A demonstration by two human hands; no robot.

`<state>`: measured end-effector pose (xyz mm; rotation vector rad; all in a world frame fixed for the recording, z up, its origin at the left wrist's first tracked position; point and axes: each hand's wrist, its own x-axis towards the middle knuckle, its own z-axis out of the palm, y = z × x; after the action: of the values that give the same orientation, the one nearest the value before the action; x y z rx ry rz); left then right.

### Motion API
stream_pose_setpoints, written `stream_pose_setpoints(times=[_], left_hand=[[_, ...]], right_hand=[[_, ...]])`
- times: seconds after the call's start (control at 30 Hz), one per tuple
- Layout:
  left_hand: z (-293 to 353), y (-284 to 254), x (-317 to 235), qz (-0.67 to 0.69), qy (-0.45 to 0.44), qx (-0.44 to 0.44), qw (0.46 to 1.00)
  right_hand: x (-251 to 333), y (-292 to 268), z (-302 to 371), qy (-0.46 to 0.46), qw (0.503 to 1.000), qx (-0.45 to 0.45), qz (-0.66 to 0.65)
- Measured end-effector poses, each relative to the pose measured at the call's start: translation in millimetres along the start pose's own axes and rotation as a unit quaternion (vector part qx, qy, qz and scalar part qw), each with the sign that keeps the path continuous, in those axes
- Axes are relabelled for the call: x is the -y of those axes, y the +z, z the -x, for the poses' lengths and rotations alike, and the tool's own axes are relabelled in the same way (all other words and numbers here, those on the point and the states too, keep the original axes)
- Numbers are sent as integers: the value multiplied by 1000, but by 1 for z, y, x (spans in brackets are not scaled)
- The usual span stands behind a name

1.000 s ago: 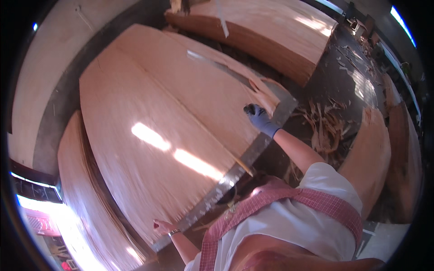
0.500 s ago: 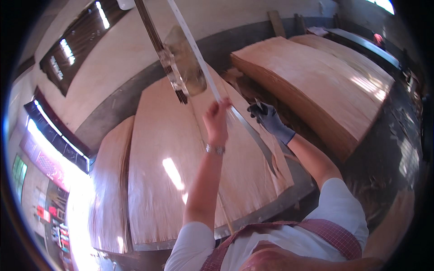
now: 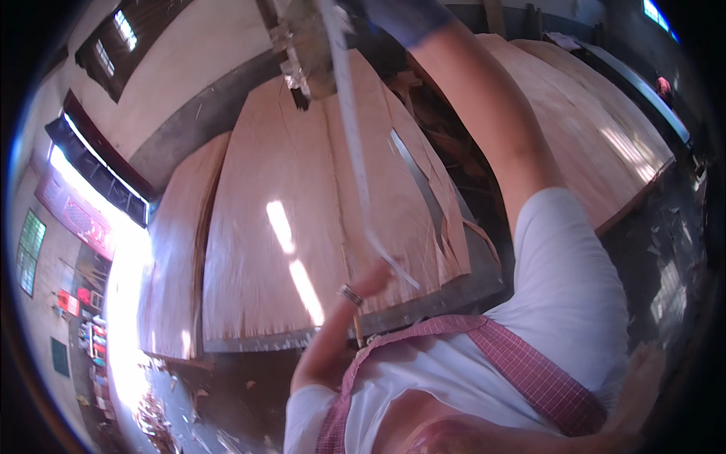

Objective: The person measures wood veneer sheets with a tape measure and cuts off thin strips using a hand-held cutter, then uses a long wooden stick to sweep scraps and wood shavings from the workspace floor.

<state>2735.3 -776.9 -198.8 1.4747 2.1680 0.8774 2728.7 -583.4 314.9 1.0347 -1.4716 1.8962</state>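
Observation:
A long white strip of tape (image 3: 354,144) runs down from the upper edge across a large pale wood veneer sheet (image 3: 280,174). My bare left hand (image 3: 376,278), with a metal band at the wrist, is at the sheet's near edge, its fingers closed on the tape close to the loose lower end. My right hand (image 3: 408,19), in a blue-grey glove, is raised far forward beside the tape's upper part. Motion smears it and the upper edge cuts it off, so its fingers and anything in them cannot be made out.
A hanging rod with a clear plastic-wrapped part (image 3: 299,57) comes down over the far end. Narrower veneer (image 3: 174,257) lies on the left, a thick veneer stack (image 3: 575,129) at right. A dark split (image 3: 416,170) and torn strips mark the sheet's right side.
My left hand has come down toward me along the sheet, drawing the tape. My gloved right hand has swung up and forward from beside the sheet. The view has shifted.

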Motion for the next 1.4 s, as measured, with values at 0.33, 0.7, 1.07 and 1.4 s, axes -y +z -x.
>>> stream_pose_setpoints(times=[0.33, 0.7, 1.07, 1.4], left_hand=[[33, -223, -184, 365, 307, -117, 871], [87, -142, -224, 607, 226, -111, 754], [180, -100, -157, 366, -15, -94, 926], [232, -42, -127, 546, -153, -89, 819]], right_hand=[[-10, 102, 269, 255, 956, -120, 85], [-27, 160, 360, 77, 899, -245, 354], [-29, 176, 356, 444, 876, 10, 189], [-107, 167, 419, 567, 804, 176, -39]])
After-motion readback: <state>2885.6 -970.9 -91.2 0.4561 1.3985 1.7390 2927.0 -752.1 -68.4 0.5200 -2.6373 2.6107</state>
